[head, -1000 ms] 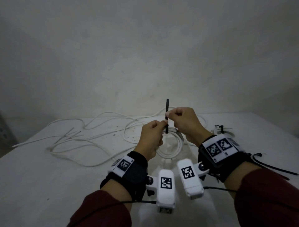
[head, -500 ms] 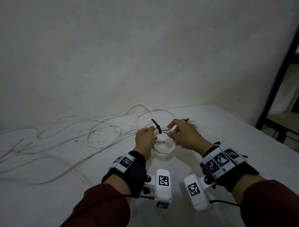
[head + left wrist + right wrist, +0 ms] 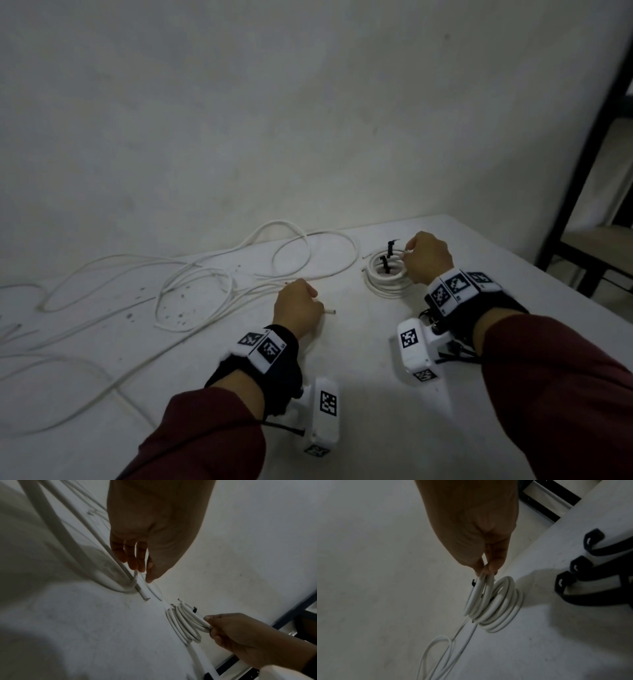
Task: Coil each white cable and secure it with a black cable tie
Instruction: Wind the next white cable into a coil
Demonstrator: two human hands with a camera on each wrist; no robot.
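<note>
While the right hand (image 3: 428, 257) pinches the upper coil (image 3: 388, 262) at the far right of the worktop (image 3: 359, 394), the head view shows that coil over a second coil (image 3: 383, 287) lying flat, each with a black tie (image 3: 390, 246) standing up from it. The left hand (image 3: 298, 308) sits nearer the middle, its grip curled round a loose cable (image 3: 212, 308) whose cut end (image 3: 330, 311) pokes out to the right; the other loops sprawl off to the left.

From the left wrist, the fingers (image 3: 133, 555) curl toward the thumb with the cable passing between them, the cut end (image 3: 145, 597) touching the worktop just past the fingertips. The right hand (image 3: 240, 632) grips the coil's near edge.

From the right wrist, thumb and fingertips (image 3: 489, 566) pinch the top turns of the coil (image 3: 481, 596), which leans on the stacked one (image 3: 501, 609). Spare ties (image 3: 573, 586) lie to the right.

Judging by its springy, open loops, the cable is light but fairly stiff and will want to unwind, so each turn needs pinning. Taking it near the cut end, as the left hand does, looks like the sensible start for winding.
</note>
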